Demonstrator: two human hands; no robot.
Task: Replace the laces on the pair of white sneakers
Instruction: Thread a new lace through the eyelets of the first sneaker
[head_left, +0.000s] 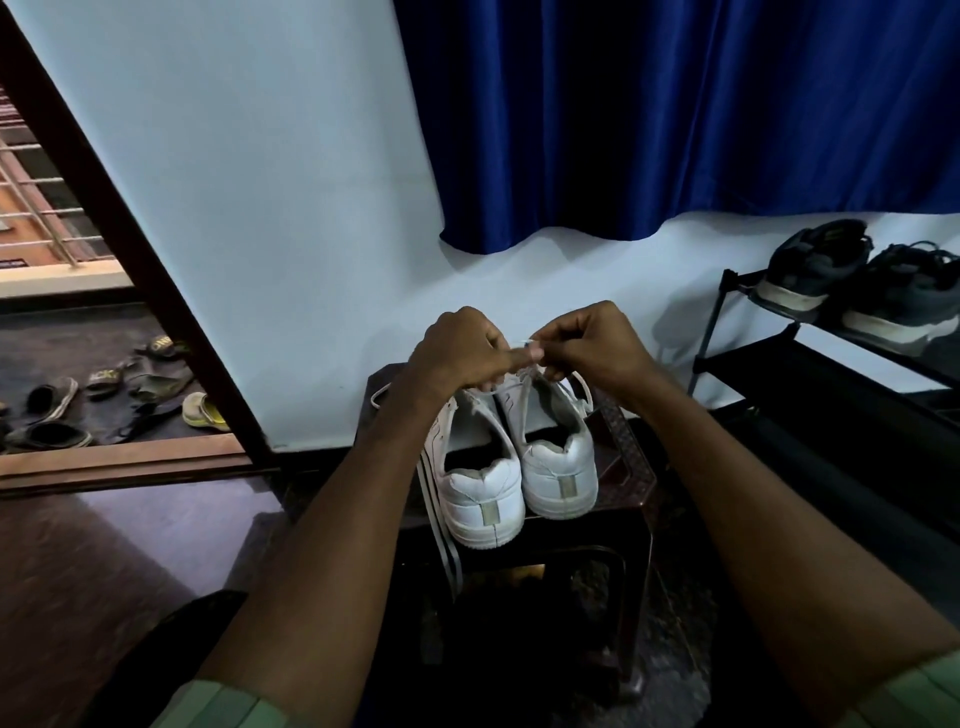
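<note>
Two white sneakers stand side by side on a dark stool (626, 467), heels toward me: the left sneaker (480, 483) and the right sneaker (558, 457). My left hand (460, 351) and my right hand (592, 345) meet above their front parts, both pinching a thin white lace (524, 344) between fingertips. The lace runs down into the right sneaker's eyelets. A loose loop of white lace (382, 392) lies on the stool to the left. Flat grey laces (441, 540) hang over the stool's front left edge.
A black shoe rack (810, 364) at the right carries dark sneakers (852, 283). A blue curtain (675, 114) hangs over the pale wall behind. At the left an open doorway shows several sandals (104, 389) on the floor outside.
</note>
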